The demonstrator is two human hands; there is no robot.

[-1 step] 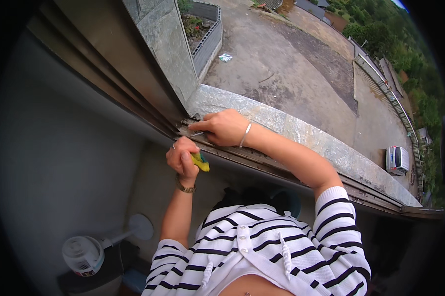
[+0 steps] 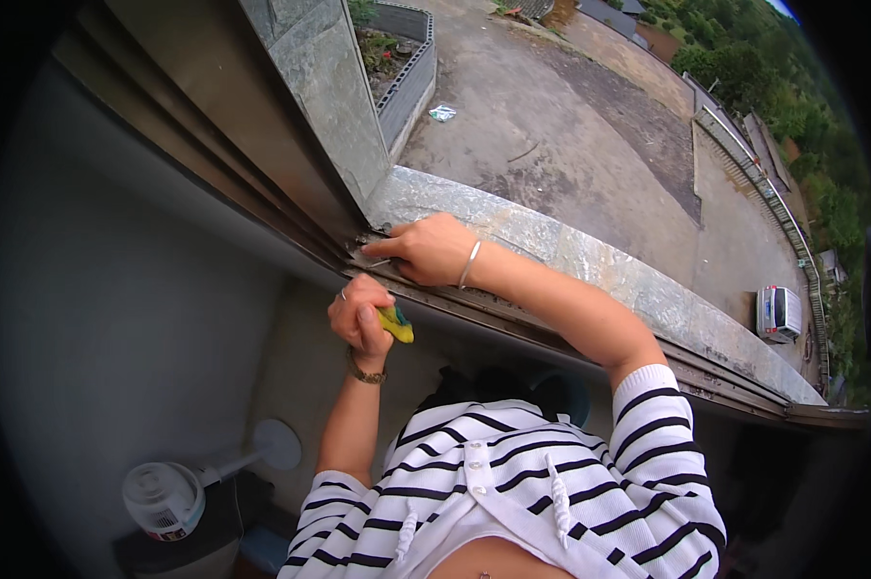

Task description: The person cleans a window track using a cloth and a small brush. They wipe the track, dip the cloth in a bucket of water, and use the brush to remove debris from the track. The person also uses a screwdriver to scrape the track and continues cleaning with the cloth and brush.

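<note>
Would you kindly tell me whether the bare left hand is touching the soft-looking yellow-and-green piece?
Touching: the head view shows the bare left hand curled around the yellow-and-green piece, one end jutting out to the right.

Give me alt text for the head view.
A person's right hand points a finger at the left end of a window track; the left hand, nearer the body, holds a yellow-and-green item. Outside: a yard, parked vehicle.
</note>
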